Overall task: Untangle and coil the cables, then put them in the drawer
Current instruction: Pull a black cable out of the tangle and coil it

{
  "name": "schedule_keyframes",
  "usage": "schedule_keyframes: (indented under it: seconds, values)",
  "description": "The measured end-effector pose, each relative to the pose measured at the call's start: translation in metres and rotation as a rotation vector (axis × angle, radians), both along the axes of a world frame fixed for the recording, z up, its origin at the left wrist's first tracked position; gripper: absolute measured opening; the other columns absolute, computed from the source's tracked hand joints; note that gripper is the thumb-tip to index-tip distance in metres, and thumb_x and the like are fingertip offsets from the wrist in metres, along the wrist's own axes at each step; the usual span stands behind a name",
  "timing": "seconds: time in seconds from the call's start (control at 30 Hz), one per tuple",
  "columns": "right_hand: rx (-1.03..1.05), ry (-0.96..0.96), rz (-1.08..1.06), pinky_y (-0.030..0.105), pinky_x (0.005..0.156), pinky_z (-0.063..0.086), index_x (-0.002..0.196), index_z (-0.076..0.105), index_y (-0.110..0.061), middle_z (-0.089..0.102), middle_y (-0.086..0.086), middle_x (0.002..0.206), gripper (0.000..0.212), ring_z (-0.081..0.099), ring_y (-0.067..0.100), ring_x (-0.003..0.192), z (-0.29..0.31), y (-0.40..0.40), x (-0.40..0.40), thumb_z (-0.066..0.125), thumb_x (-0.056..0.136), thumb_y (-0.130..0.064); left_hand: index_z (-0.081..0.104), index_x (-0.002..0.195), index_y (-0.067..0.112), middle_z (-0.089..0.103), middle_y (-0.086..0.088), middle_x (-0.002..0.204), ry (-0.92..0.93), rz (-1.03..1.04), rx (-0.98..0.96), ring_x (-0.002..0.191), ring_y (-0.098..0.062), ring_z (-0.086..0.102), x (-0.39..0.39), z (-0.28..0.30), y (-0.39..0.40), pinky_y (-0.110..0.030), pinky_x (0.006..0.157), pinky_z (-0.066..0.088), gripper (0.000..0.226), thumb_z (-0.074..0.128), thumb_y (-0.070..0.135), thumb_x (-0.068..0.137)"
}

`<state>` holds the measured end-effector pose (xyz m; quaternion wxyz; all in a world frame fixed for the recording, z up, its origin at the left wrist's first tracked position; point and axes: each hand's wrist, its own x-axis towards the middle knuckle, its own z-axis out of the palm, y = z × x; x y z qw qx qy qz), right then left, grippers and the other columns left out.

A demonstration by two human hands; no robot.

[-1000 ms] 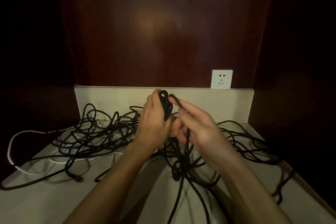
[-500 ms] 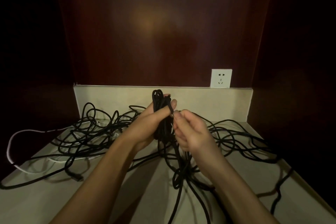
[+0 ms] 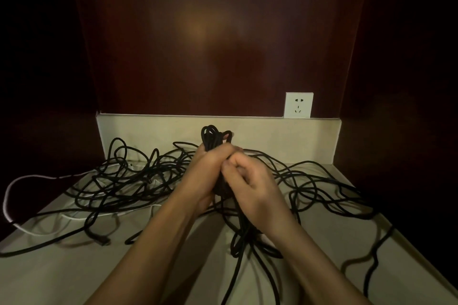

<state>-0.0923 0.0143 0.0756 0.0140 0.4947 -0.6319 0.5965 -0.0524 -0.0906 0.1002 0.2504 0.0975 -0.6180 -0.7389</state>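
At the far left of the frame a white cable (image 3: 10,190) looped off the edge of the pale worktop (image 3: 62,267), and beside it the black cables (image 3: 119,181) lay in a loose tangle spreading across the middle of the picture. At centre the left hand (image 3: 205,176) had its grip closed round a partly wound coil (image 3: 214,137), whose top loops stood out above the fingers. Just to the right, touching it, the right hand (image 3: 250,186) had its fingers curled, seemingly pinching a strand against the bundle. Further right more black loops trailed toward the worktop's edge, below a wall socket (image 3: 298,105) in the upper right. No drawer was in view.

To coil well, I judge the left hand should hold the bundle firm while the right feeds slack in even loops, shaking free any crossing strands before each turn, so no knot gets wound in.

The coil's long axis ran roughly upright, loops pointing up, its loose tails hanging down toward the lower middle of the frame.
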Motion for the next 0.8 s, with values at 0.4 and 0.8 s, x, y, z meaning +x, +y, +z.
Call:
schedule_keyframes:
  seconds: [0.4, 0.8]
  values:
    - [0.564, 0.064, -0.031, 0.04, 0.073, 0.05, 0.091, 0.061, -0.012, 0.063, 0.002, 0.077, 0.024, 0.059, 0.017, 0.071, -0.047, 0.034, -0.047, 0.057, 0.097, -0.035, 0.063, 0.103, 0.008, 0.067, -0.003, 0.088, 0.407, 0.06, 0.366, 0.071, -0.011, 0.059, 0.011, 0.056, -0.062, -0.022, 0.07, 0.051, 0.028, 0.036, 0.007, 0.095]
    - [0.961, 0.368, -0.16, 0.033, 0.065, 0.04, 0.094, 0.053, -0.022, 0.059, -0.001, 0.085, 0.031, 0.053, 0.014, 0.075, 0.045, 0.015, -0.121, 0.07, 0.084, -0.045, 0.065, 0.115, 0.002, 0.074, -0.01, 0.094, 0.049, -0.091, -0.487, 0.076, -0.019, 0.063, 0.007, 0.05, -0.044, -0.032, 0.071, 0.049, 0.039, 0.052, 0.006, 0.078]
